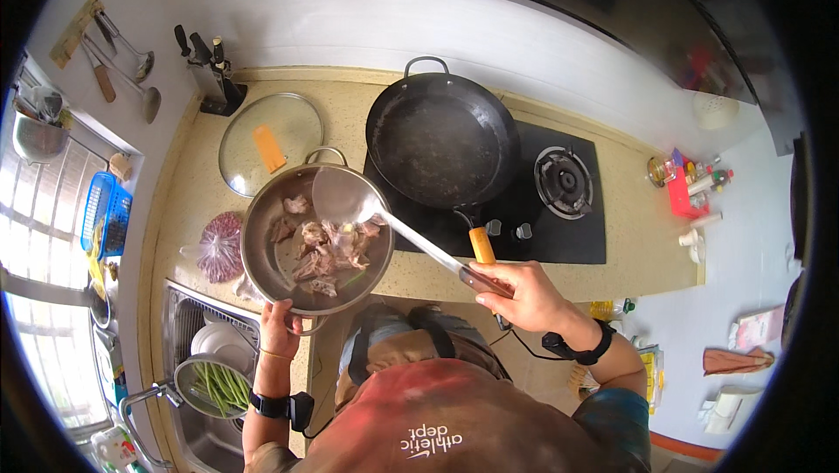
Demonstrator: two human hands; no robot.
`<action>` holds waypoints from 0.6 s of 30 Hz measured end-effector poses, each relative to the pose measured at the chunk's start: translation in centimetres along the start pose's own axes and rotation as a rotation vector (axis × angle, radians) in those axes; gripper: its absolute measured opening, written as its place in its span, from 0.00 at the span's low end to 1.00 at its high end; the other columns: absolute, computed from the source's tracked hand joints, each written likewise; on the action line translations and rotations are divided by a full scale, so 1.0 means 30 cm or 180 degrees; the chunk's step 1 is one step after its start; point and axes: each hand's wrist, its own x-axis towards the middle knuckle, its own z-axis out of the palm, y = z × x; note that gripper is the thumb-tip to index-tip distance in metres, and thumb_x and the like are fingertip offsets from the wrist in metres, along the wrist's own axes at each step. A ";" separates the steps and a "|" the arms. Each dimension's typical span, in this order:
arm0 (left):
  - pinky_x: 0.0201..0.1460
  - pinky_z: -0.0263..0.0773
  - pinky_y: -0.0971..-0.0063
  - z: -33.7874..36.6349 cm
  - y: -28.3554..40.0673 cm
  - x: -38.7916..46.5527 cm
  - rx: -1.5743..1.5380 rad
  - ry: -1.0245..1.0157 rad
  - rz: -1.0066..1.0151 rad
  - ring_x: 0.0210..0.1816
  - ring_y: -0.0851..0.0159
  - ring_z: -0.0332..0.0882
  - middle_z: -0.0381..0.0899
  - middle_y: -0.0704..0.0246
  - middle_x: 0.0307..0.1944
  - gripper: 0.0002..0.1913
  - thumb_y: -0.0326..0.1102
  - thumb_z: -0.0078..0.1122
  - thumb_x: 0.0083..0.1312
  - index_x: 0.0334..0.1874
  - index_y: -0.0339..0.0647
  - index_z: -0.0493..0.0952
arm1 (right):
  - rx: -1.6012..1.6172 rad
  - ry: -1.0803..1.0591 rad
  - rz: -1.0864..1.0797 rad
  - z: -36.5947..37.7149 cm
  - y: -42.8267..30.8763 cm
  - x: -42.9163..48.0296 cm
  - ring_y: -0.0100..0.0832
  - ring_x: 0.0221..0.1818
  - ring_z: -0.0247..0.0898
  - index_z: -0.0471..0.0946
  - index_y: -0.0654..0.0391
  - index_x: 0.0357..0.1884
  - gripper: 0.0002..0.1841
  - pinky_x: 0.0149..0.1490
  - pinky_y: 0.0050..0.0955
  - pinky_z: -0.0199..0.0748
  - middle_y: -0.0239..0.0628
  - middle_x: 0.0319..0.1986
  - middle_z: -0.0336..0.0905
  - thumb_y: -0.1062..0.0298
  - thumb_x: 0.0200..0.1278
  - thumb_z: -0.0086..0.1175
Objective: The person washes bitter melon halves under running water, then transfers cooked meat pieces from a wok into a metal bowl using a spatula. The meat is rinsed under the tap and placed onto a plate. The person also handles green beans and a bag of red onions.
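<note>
My left hand [280, 327] grips the near loop handle of a steel pan [261, 263] that holds chunks of browned meat [319, 257]. In my right hand [527, 296] is the wooden-ended handle of a metal wok spatula [347, 196], its broad blade over the meat at the pan's far side. Whether the blade touches the meat is hard to tell. Right of the pan, a black wok [442, 139] sits on the left burner, with a thin haze over its dark inside. Its orange-yellow handle [482, 245] points towards me, just beyond my right hand.
A glass lid [272, 116] lies behind the pan, near a knife block [223, 93]. A bag of reddish food [221, 247] is left of the pan. Green beans [219, 384] fill a bowl at the sink [190, 437]. The right burner [564, 181] has no pot on it.
</note>
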 end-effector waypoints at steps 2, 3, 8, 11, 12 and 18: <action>0.11 0.61 0.85 -0.029 -0.002 0.000 -0.0090 -0.0059 0.0045 0.10 0.72 0.63 0.70 0.71 0.24 0.05 0.27 0.50 0.58 0.36 0.40 0.68 | 0.0194 0.0310 0.0097 0.007 -0.001 -0.002 0.24 0.33 0.77 0.71 0.65 0.52 0.22 0.38 0.22 0.74 0.41 0.33 0.80 0.76 0.53 0.58; 0.10 0.62 0.85 -0.047 -0.004 -0.003 -0.0140 -0.0030 0.0056 0.10 0.71 0.65 0.71 0.70 0.24 0.06 0.27 0.50 0.58 0.37 0.39 0.68 | 0.0341 0.0474 0.0181 0.000 0.005 -0.008 0.23 0.32 0.76 0.71 0.64 0.53 0.22 0.36 0.21 0.74 0.40 0.33 0.80 0.76 0.54 0.57; 0.10 0.59 0.84 -0.168 -0.021 -0.079 -0.0259 0.0128 0.0055 0.10 0.72 0.64 0.71 0.72 0.24 0.04 0.27 0.50 0.59 0.36 0.39 0.69 | 0.1804 0.1014 0.0311 -0.058 0.058 -0.058 0.19 0.19 0.67 0.66 0.65 0.56 0.21 0.19 0.16 0.65 0.44 0.35 0.78 0.78 0.59 0.51; 0.11 0.58 0.85 -0.251 -0.061 -0.207 -0.0485 0.0560 0.0251 0.09 0.74 0.63 0.71 0.71 0.24 0.06 0.28 0.49 0.60 0.38 0.38 0.68 | 0.2144 0.1171 0.0384 -0.054 0.059 -0.072 0.21 0.15 0.64 0.66 0.68 0.54 0.20 0.17 0.16 0.61 0.48 0.35 0.76 0.77 0.58 0.50; 0.11 0.57 0.86 -0.281 -0.074 -0.264 -0.0484 0.0494 0.0402 0.09 0.74 0.63 0.72 0.70 0.24 0.07 0.28 0.49 0.60 0.40 0.38 0.67 | 0.1992 0.1070 0.0595 -0.053 0.051 -0.078 0.19 0.15 0.63 0.66 0.68 0.54 0.20 0.16 0.15 0.59 0.46 0.34 0.75 0.75 0.59 0.49; 0.13 0.60 0.86 -0.450 -0.275 -0.610 -0.1057 0.1004 0.0623 0.11 0.75 0.63 0.73 0.69 0.21 0.09 0.31 0.50 0.60 0.40 0.38 0.67 | 0.1739 0.0256 -0.0243 0.038 0.060 -0.137 0.15 0.15 0.60 0.62 0.67 0.57 0.23 0.13 0.11 0.56 0.44 0.36 0.72 0.70 0.61 0.48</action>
